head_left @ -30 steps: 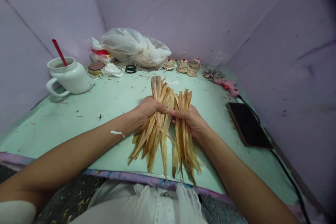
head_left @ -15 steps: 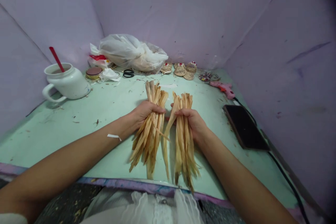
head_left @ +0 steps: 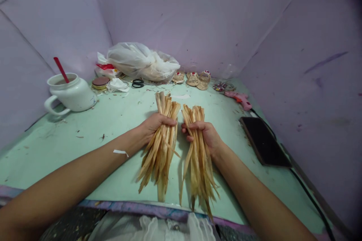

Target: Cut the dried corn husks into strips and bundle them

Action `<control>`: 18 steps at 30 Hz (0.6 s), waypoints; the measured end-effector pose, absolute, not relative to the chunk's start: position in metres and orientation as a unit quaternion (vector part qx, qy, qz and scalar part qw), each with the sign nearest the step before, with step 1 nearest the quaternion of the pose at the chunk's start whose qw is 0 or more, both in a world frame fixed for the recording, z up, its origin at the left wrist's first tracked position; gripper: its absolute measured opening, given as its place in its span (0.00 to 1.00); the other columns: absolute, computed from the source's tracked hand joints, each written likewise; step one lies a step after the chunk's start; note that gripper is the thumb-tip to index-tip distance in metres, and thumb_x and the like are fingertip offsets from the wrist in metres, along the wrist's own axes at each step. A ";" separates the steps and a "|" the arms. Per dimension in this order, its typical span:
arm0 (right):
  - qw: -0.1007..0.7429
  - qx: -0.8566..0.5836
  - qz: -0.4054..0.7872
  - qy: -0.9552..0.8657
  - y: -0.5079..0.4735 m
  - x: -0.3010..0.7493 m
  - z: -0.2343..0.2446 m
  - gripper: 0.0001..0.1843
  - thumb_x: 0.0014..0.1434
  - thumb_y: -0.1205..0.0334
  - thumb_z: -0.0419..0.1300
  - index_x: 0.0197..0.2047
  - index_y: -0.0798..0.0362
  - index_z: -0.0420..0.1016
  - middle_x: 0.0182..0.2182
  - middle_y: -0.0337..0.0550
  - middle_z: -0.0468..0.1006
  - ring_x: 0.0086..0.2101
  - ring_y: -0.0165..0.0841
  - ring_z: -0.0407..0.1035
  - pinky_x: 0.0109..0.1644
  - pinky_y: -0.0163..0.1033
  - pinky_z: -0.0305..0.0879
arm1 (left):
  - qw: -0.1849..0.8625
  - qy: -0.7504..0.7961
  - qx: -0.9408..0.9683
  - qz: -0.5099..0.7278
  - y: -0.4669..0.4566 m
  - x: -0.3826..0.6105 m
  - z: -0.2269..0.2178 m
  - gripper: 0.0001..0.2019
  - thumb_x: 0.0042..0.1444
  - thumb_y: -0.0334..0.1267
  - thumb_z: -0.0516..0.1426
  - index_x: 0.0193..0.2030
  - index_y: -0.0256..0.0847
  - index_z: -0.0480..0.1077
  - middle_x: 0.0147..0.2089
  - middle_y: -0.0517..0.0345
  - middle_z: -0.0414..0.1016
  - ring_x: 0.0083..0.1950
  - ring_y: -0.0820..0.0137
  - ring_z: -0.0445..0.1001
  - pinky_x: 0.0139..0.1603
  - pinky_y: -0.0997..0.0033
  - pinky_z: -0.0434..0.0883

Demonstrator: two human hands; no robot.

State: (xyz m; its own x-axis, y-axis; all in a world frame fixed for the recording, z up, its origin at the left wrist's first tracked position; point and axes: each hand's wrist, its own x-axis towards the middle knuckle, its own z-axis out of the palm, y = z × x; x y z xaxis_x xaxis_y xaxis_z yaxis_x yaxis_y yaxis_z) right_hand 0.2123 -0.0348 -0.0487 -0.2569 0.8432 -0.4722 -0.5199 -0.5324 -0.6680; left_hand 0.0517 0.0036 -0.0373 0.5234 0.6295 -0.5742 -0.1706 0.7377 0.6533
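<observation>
Head view: holds a left strip bundle [head_left: 160, 154] and a right strip bundle [head_left: 198, 156], slightly apart.
Clasps the first in the left hand [head_left: 155, 125], the second in the right hand [head_left: 209, 136], with tails splayed below both grips over the green tabletop [head_left: 85, 122]. Risks shedding outer pieces through a slackened thumb, or snagging the loose strip [head_left: 174, 151] jutting below the left grip by crossing bundles.

We see yellowish-tan strips [head_left: 161, 150] streaked with brown, a pale green table [head_left: 107, 115], lilac walls [head_left: 181, 11], a white mug [head_left: 75, 97] with a red stick [head_left: 60, 68], a pink glue gun [head_left: 246, 103], a black screen [head_left: 264, 141] and beads [head_left: 222, 86], perhaps red and white.
</observation>
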 end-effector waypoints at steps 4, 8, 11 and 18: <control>0.457 -0.431 0.745 -0.225 -0.036 0.210 -0.050 0.05 0.38 0.70 0.61 0.23 0.62 0.74 0.19 0.42 0.73 0.16 0.21 0.58 0.14 0.24 0.53 | 0.847 0.411 0.253 0.222 0.006 0.050 -0.036 0.09 0.43 0.25 0.53 0.32 0.25 0.72 0.23 0.45 0.77 0.21 0.65 0.74 0.22 0.68 0.73; 0.495 -0.444 0.688 -0.290 -0.040 0.203 -0.053 0.12 0.33 0.70 0.68 0.25 0.59 0.73 0.19 0.36 0.70 0.17 0.19 0.56 0.15 0.24 0.50 | 0.837 0.422 0.258 0.232 0.005 0.050 -0.035 0.10 0.42 0.23 0.52 0.31 0.24 0.72 0.21 0.45 0.75 0.18 0.67 0.72 0.20 0.70 0.72; 0.487 -0.481 0.658 -0.313 -0.041 0.197 -0.057 0.13 0.33 0.68 0.69 0.25 0.59 0.72 0.19 0.37 0.70 0.19 0.22 0.60 0.16 0.26 0.49 | 0.836 0.413 0.265 0.245 0.003 0.051 -0.035 0.11 0.41 0.23 0.52 0.33 0.24 0.72 0.23 0.43 0.76 0.22 0.65 0.75 0.25 0.67 0.74; 0.511 -0.513 0.615 -0.313 -0.040 0.199 -0.054 0.11 0.34 0.67 0.65 0.26 0.58 0.72 0.19 0.38 0.71 0.17 0.24 0.60 0.17 0.28 0.50 | 0.784 0.441 0.304 0.313 0.004 0.054 -0.038 0.08 0.35 0.19 0.53 0.23 0.27 0.71 0.20 0.49 0.75 0.19 0.70 0.71 0.23 0.72 0.72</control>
State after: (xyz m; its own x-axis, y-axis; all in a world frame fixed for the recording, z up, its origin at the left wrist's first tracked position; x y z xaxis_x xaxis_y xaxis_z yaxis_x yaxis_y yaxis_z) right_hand 0.1989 -0.0401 -0.0543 0.0487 0.9492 -0.3109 -0.3080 -0.2818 -0.9087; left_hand 0.0539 0.0040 -0.0377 0.4158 0.7593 -0.5006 -0.2231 0.6188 0.7532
